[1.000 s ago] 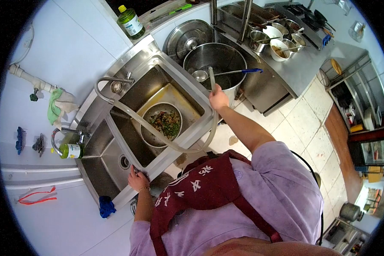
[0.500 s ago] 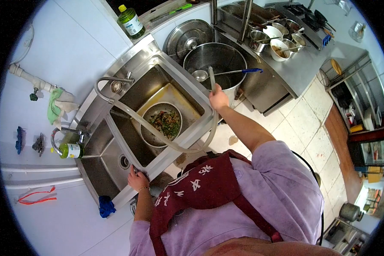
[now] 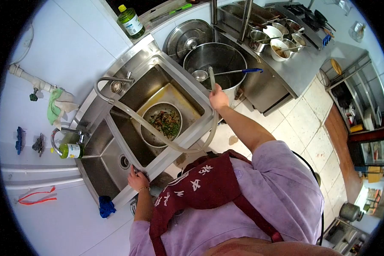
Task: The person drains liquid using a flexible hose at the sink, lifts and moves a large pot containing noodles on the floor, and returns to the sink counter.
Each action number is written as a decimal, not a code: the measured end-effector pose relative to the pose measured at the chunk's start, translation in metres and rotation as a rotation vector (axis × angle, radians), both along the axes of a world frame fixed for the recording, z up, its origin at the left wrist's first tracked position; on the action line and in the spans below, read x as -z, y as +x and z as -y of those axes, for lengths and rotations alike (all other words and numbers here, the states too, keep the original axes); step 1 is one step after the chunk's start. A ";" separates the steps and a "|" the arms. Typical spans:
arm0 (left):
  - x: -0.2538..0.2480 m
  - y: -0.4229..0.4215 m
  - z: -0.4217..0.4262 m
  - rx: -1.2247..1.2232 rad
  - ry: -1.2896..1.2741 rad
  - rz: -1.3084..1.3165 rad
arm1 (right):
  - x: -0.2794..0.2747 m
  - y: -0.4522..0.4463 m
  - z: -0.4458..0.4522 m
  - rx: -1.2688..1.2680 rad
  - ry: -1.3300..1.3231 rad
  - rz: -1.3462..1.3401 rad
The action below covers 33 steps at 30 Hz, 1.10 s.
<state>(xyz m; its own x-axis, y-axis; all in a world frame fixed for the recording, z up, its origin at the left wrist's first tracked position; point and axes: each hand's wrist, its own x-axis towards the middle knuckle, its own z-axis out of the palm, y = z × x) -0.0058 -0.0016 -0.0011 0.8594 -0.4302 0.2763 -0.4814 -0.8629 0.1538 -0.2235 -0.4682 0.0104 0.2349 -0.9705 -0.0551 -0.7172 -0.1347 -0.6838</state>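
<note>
My right hand [image 3: 218, 98] is closed around a pale, translucent hose [image 3: 146, 123] near its free end, at the near rim of a large metal pot [image 3: 192, 64]. That end points over the pot, where a ladle [image 3: 200, 76] with a blue-tipped handle lies across the opening. From the curved faucet [image 3: 101, 90] the hose crosses the sink and loops over its front edge. My left hand [image 3: 138, 179] rests on the front rim of the double sink [image 3: 123, 198], fingers apart. In the larger basin sits a round pan [image 3: 181, 123] with chopped green and brown food scraps.
A round lid [image 3: 179, 36] leans behind the pot. Green bottles stand on the ledge [image 3: 131, 25] and by the small faucet [image 3: 71, 150]. Bowls and small pots [image 3: 258, 45] crowd the right counter. A blue cloth [image 3: 106, 206] hangs at the sink's left corner.
</note>
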 end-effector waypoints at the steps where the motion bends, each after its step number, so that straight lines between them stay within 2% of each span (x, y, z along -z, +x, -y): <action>1: 0.001 0.001 0.000 0.001 0.004 0.007 | -0.001 0.000 0.000 0.000 0.001 0.003; 33: 0.005 0.004 -0.004 -0.006 -0.003 -0.016 | -0.005 0.000 -0.001 -0.004 0.029 -0.019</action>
